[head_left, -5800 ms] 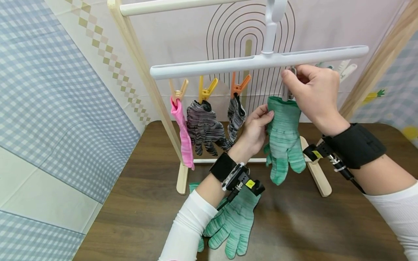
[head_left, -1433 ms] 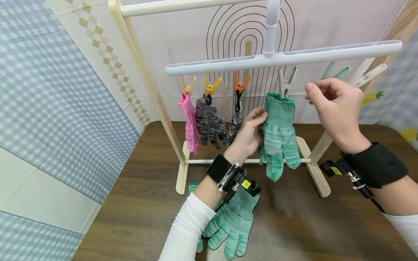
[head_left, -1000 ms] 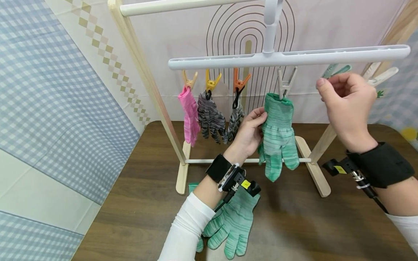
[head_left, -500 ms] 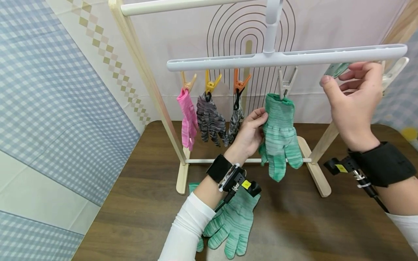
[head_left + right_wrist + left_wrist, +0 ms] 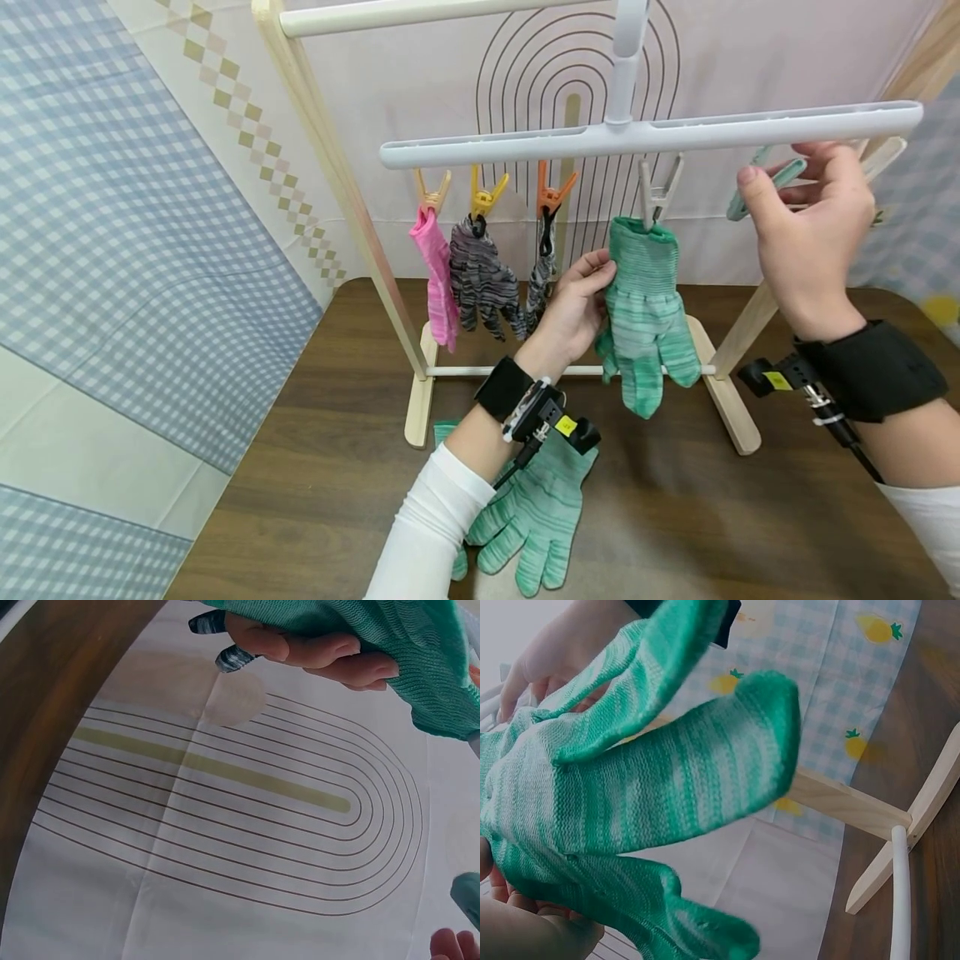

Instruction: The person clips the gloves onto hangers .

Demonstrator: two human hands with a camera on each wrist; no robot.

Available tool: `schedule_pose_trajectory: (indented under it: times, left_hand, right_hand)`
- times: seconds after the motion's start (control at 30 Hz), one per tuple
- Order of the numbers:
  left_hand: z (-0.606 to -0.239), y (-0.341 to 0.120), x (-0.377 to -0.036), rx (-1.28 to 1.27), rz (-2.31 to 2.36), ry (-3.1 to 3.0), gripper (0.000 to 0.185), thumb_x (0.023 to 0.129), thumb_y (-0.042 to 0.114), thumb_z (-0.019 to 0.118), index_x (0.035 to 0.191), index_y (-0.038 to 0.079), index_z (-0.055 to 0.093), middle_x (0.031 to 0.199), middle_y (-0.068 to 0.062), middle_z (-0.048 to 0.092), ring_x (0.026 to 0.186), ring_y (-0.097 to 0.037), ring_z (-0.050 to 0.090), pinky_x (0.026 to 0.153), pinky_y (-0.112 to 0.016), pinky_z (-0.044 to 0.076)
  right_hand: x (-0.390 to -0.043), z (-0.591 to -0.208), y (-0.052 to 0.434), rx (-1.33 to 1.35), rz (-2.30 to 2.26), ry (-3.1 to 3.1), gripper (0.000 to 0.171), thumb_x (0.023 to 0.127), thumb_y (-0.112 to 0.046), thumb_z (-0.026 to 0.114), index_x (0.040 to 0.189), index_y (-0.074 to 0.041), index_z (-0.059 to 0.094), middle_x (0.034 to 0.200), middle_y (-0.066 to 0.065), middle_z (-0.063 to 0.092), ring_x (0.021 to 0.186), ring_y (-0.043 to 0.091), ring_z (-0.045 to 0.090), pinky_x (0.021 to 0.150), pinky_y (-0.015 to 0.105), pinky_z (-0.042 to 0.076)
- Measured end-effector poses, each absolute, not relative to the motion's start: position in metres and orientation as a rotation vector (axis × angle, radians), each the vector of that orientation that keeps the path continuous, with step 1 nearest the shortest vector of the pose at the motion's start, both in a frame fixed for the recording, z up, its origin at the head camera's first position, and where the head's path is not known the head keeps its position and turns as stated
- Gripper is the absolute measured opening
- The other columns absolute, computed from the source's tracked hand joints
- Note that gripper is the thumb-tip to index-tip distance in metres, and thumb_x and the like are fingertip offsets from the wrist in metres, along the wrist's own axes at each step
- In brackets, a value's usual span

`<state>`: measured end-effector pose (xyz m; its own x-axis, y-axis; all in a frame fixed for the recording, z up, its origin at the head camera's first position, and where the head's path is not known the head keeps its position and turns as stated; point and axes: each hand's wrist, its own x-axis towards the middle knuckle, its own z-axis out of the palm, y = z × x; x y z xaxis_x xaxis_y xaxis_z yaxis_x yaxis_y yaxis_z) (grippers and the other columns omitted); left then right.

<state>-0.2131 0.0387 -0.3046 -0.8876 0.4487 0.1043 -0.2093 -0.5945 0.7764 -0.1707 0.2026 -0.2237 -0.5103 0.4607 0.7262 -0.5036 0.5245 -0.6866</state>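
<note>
My left hand (image 5: pixel 573 304) pinches the side edge of a green striped knit glove (image 5: pixel 641 308), just below its cuff. A grey clothespin (image 5: pixel 657 192) under the white hanger bar (image 5: pixel 517 148) bites the cuff. Several loose glove fingers fan out in the left wrist view. My right hand (image 5: pixel 821 217) is raised at the bar's right end, thumb and fingers around a mint-green clothespin (image 5: pixel 787 173) that hangs tilted there. In the right wrist view the clothespin (image 5: pixel 466 896) shows close to my fingertips (image 5: pixel 448 945); whether they squeeze it I cannot tell.
A pink glove (image 5: pixel 437 283), a grey-black glove (image 5: pixel 483 283) and another dark one (image 5: pixel 540 275) hang from clothespins at left. More green gloves (image 5: pixel 532 517) lie on the brown table (image 5: pixel 322 483) under my left forearm. A wooden rack (image 5: pixel 390 300) carries the hanger; a white clothespin (image 5: pixel 885 158) hangs far right.
My right hand let go of the grey clothespin, which now stays on the green glove's cuff, and moved right to the mint-green clothespin, which has tilted. My left hand keeps its pinch.
</note>
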Motion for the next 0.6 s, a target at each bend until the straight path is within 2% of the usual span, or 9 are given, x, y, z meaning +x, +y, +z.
schedule_pose_trajectory:
  times: [0.17, 0.3, 0.43, 0.6]
  left_hand:
    - [-0.3050, 0.0386, -0.2122, 0.411, 2.481, 1.147, 0.017, 0.092, 0.004, 0.041, 0.087, 0.017, 0.050, 0.082, 0.006, 0.051, 0.071, -0.008, 0.048, 0.067, -0.021, 0.037]
    - [-0.3055, 0.0392, -0.2115, 0.423, 2.485, 1.152, 0.017, 0.092, 0.004, 0.040, 0.087, 0.017, 0.050, 0.082, 0.005, 0.051, 0.069, -0.007, 0.048, 0.065, -0.020, 0.037]
    - [-0.3055, 0.0398, -0.2112, 0.415, 2.492, 1.151, 0.017, 0.092, 0.003, 0.041, 0.087, 0.017, 0.050, 0.081, 0.005, 0.051, 0.067, -0.007, 0.048, 0.064, -0.020, 0.036]
    - [-0.3046, 0.0401, -0.2113, 0.397, 2.503, 1.143, 0.019, 0.091, 0.003, 0.041, 0.086, 0.017, 0.051, 0.081, 0.006, 0.051, 0.069, -0.007, 0.048, 0.065, -0.020, 0.036]
  right_hand:
    - [-0.1691, -0.2223, 0.1996, 0.080, 1.220, -1.737, 0.022, 0.077, -0.012, 0.063, 0.099, -0.011, 0.062, 0.084, -0.012, 0.055, 0.061, -0.004, 0.052, 0.062, 0.013, 0.040]
    - [-0.1662, -0.2189, 0.1956, 0.100, 1.236, -1.729, 0.008, 0.077, -0.011, 0.062, 0.083, -0.017, 0.061, 0.074, -0.013, 0.053, 0.054, -0.003, 0.045, 0.056, 0.014, 0.035]
    - [-0.1635, -0.2159, 0.1928, 0.101, 1.224, -1.731, 0.014, 0.078, -0.011, 0.062, 0.072, -0.022, 0.057, 0.066, -0.016, 0.052, 0.051, -0.002, 0.040, 0.052, 0.014, 0.030]
    - [-0.1643, -0.2166, 0.1943, 0.130, 1.230, -1.730, 0.014, 0.078, -0.010, 0.062, 0.071, -0.021, 0.057, 0.065, -0.016, 0.053, 0.052, -0.002, 0.041, 0.052, 0.014, 0.030]
